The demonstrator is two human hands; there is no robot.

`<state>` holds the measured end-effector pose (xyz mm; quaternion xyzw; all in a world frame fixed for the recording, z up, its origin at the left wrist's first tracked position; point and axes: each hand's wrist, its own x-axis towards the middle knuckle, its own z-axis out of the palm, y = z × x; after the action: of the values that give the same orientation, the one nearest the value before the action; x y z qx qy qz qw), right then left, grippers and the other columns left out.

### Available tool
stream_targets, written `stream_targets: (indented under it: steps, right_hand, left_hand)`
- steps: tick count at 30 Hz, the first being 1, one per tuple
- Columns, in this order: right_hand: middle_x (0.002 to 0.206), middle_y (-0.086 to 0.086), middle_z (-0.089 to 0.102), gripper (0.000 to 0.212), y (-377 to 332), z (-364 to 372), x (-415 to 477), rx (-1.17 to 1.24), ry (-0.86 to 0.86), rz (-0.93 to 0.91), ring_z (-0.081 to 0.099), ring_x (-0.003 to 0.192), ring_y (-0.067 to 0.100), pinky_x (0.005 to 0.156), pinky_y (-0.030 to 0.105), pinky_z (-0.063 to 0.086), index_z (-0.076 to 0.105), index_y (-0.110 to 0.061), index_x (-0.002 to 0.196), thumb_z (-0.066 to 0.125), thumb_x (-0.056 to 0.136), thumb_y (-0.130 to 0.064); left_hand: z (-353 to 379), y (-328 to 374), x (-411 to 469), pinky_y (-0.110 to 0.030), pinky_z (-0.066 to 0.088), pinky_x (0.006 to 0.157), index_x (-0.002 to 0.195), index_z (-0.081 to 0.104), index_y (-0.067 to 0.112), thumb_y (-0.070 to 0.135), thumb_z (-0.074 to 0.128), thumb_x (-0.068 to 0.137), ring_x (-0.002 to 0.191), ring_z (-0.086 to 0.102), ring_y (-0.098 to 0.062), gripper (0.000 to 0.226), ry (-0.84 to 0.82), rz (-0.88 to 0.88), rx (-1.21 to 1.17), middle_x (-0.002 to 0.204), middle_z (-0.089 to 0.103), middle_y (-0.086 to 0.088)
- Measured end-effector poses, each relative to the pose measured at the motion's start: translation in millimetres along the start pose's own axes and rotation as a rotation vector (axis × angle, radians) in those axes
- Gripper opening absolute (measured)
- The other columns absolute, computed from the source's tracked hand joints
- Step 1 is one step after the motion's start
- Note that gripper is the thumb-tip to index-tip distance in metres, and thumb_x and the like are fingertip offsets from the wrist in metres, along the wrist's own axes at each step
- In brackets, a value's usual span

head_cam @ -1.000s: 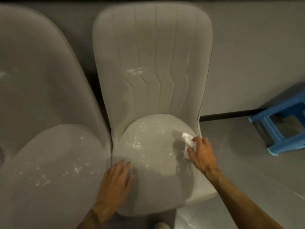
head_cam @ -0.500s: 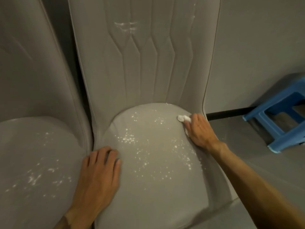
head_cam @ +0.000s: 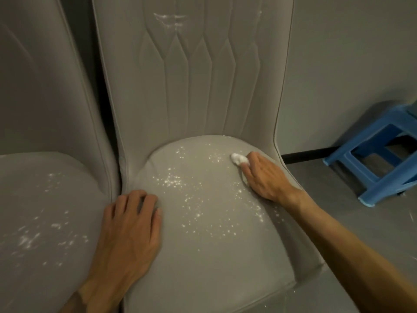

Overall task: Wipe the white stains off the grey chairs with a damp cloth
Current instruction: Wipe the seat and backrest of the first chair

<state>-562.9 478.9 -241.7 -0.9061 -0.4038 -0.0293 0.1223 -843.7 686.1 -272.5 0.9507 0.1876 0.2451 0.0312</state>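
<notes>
Wiping looks barely begun: right hand [head_cam: 264, 177] grips cloth [head_cam: 238, 158] on seat [head_cam: 214, 256], left hand [head_cam: 128, 233] flat, bracing; next, sweep through specks [head_cam: 194, 199].

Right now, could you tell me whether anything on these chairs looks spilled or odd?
White specks litter the middle chair's seat and the left chair's seat, and a white smear marks the middle backrest, odd on grey fabric. The right hand holds a white cloth on the middle seat.

White stains [head_cam: 198, 206] speckle the right chair [head_cam: 214, 267] and left chair [head_cam: 33, 188] seats; a wadded cloth [head_cam: 238, 158] lies at the right seat's rear.
</notes>
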Motion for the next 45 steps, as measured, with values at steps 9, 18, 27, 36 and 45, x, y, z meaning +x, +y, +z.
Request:
stream_targets:
  steps: [9,18,27,36,45]
  right_hand:
    - [0.102,0.015,0.054,0.030,0,2,36,-0.038,0.075,0.192,0.053,0.090,0.032,0.083,0.044,0.043,0.049,-0.005,0.103,0.032,0.107,-0.030]
    - [0.105,0.013,0.060,0.038,14,-9,55,-0.057,-0.007,0.099,0.060,0.091,0.036,0.076,0.043,0.047,0.047,-0.014,0.100,0.039,0.101,-0.052]
    - [0.088,-0.002,0.043,0.026,8,0,45,0.004,-0.072,-0.091,0.044,0.077,0.020,0.076,0.040,0.041,0.036,-0.021,0.090,0.029,0.106,-0.041]
    - [0.097,0.002,0.045,0.026,2,14,43,-0.008,-0.023,-0.173,0.041,0.083,0.019,0.081,0.037,0.041,0.046,-0.016,0.102,0.032,0.106,-0.037]
    - [0.096,0.000,0.048,0.037,-9,15,53,0.120,-0.026,-0.121,0.043,0.084,0.018,0.079,0.034,0.040,0.046,-0.019,0.097,0.029,0.104,-0.051]
  left_hand:
    - [-1,1,-2,-0.047,0.041,0.080,0.107,0.058,0.021,0.033,0.042,0.100,0.093,0.050,-0.031,0.021,-0.006,-0.005,0.036,0.112,0.054,-0.003]
    - [-3,2,0,-0.046,0.040,0.083,0.106,0.060,0.022,0.034,0.043,0.097,0.095,0.052,-0.030,0.023,-0.009,-0.018,0.018,0.116,0.056,-0.002]
    - [0,2,0,-0.045,0.039,0.084,0.107,0.062,0.023,0.034,0.045,0.097,0.097,0.052,-0.028,0.022,-0.010,-0.015,0.009,0.118,0.057,-0.001]
    - [-2,4,2,-0.046,0.040,0.083,0.105,0.063,0.022,0.035,0.043,0.096,0.097,0.054,-0.029,0.025,-0.006,-0.030,-0.002,0.116,0.059,-0.002]
    - [-3,4,1,-0.044,0.039,0.084,0.106,0.062,0.023,0.035,0.043,0.097,0.098,0.054,-0.027,0.024,-0.026,-0.035,0.003,0.117,0.058,-0.001]
